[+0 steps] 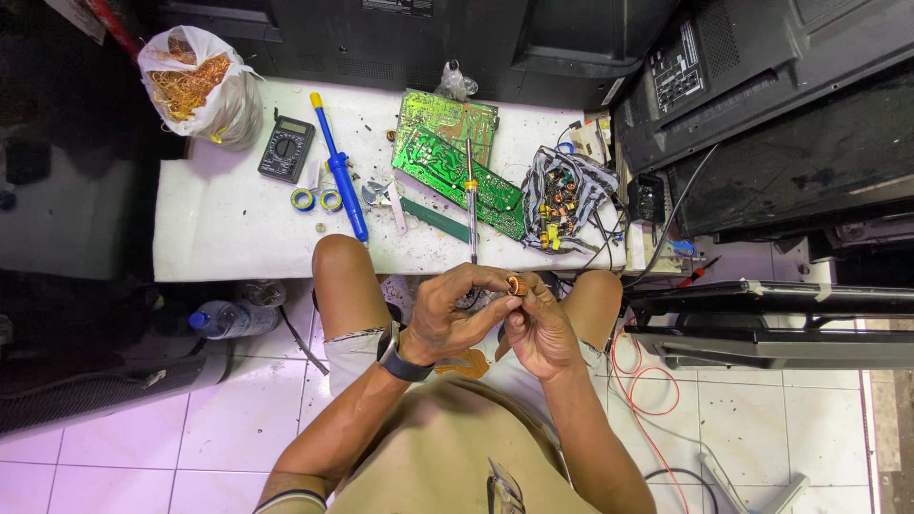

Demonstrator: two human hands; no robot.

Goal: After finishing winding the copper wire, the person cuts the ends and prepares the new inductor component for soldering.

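Both my hands meet above my lap, just in front of the low white table [228, 238]. My left hand [457, 314] and my right hand [541, 328] pinch a small copper-wound coil [517, 285] between their fingertips. A dark watch sits on my left wrist. On the table beyond lie a green circuit board [447, 162], a thin soldering iron [471, 205] across it, and a blue desoldering pump [338, 171].
A black multimeter [286, 148], two tape rolls [317, 200], a bag of copper wire scrap [195, 86] and a bundle of wired parts [562, 200] are on the table. Black television backs [781, 105] stand right. A water bottle [224, 319] lies on the tiled floor left.
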